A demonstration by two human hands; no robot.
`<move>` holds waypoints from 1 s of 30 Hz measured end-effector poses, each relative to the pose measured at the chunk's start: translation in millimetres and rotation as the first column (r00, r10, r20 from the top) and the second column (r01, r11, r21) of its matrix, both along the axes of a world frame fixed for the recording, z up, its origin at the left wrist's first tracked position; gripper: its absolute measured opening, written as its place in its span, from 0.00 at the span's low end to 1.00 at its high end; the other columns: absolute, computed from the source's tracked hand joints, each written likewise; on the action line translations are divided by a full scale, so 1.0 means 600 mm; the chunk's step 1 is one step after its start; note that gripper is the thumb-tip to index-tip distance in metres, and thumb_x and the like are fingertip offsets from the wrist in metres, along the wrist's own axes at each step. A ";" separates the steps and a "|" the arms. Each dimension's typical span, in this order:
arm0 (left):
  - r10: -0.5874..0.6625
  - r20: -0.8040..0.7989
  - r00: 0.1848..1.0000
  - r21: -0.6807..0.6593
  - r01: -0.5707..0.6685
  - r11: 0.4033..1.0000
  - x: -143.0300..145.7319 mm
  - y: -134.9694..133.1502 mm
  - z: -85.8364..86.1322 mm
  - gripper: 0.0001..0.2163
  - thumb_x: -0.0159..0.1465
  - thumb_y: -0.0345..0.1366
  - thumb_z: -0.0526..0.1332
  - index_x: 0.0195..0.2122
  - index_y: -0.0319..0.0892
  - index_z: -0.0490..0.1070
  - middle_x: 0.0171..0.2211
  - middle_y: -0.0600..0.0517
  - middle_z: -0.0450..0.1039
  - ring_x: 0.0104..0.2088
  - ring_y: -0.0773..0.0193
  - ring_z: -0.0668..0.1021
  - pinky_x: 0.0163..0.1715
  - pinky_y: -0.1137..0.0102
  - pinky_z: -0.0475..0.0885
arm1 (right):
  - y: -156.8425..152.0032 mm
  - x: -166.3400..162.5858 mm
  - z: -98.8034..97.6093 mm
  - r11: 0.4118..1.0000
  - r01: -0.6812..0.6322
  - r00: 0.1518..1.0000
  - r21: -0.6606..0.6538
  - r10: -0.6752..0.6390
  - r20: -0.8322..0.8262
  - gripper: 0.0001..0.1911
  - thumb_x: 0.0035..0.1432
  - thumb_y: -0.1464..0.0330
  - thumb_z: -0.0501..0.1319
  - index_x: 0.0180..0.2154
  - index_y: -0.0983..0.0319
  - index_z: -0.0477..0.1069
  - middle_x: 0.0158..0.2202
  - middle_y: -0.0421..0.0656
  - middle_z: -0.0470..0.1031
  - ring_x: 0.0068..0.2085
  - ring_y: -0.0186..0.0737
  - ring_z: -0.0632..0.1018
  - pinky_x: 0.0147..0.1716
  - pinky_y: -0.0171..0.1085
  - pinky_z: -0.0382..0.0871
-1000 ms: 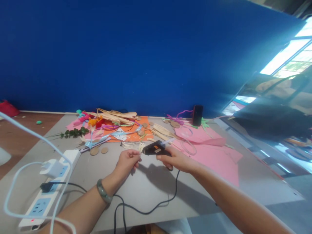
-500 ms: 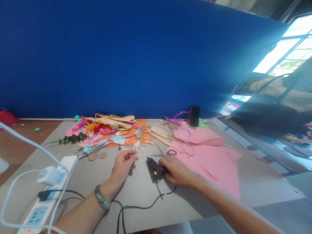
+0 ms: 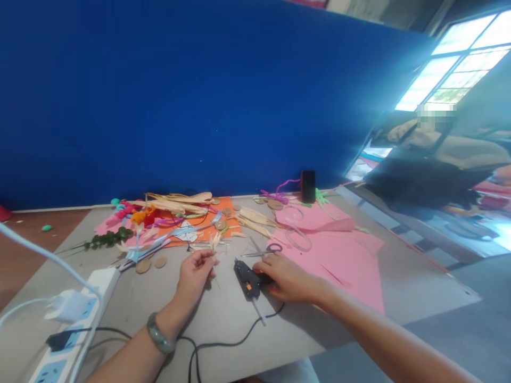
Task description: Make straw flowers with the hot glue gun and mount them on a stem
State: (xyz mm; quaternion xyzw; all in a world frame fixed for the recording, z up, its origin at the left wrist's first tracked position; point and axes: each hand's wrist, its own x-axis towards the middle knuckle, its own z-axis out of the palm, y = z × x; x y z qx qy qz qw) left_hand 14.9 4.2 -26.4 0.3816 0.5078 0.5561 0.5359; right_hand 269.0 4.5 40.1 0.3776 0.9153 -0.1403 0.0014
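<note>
Two bare hands are at work over the middle of the grey worktop [image 3: 227, 324], towards its near edge. The left hand [image 3: 195, 271], with a green bangle [image 3: 159, 334] on its wrist, has its grip pinched on a small pale bundle of strips [image 3: 214, 243], whose ends stick up above the fingertips. The right hand [image 3: 285, 276] is at the handle of a black glue gun [image 3: 246, 277] lying on the worktop; its fingers curl about that handle, but whether this grip is tight or slack I cannot tell. Scissors [image 3: 273, 248] lie just beyond the right hand, and pink paper [image 3: 351, 266] spreads towards the right edge. A phone [image 3: 308, 187] stands by the far edge, while a white power strip [image 3: 106, 276] runs along the left edge towards the near left corner
</note>
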 end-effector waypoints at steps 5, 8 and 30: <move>-0.003 0.000 1.000 -0.046 0.002 0.999 -0.002 0.000 0.003 0.16 0.51 0.40 0.66 0.38 0.37 0.70 0.26 0.50 0.76 0.17 0.71 0.71 0.12 0.77 0.63 | -0.002 -0.001 -0.005 1.000 0.020 1.000 0.019 -0.020 0.011 0.18 0.45 0.74 0.59 0.42 0.61 0.68 0.36 0.45 0.70 0.38 0.44 0.69 0.37 0.38 0.57; -0.003 0.010 1.000 -0.037 0.003 0.999 -0.002 -0.001 0.005 0.15 0.51 0.40 0.66 0.37 0.37 0.70 0.26 0.50 0.76 0.17 0.71 0.71 0.13 0.77 0.64 | -0.004 -0.004 -0.007 0.999 0.040 0.999 0.017 -0.040 0.021 0.16 0.43 0.75 0.59 0.39 0.62 0.67 0.36 0.46 0.70 0.38 0.44 0.70 0.37 0.38 0.57; 0.244 0.101 0.964 0.144 -0.257 0.956 -0.043 0.022 0.049 0.12 0.52 0.37 0.67 0.34 0.39 0.70 0.26 0.52 0.76 0.18 0.73 0.70 0.17 0.77 0.64 | 0.001 -0.007 0.023 0.988 -0.037 0.999 -0.151 0.035 -0.015 0.20 0.40 0.77 0.62 0.40 0.62 0.69 0.38 0.45 0.71 0.40 0.43 0.70 0.39 0.37 0.59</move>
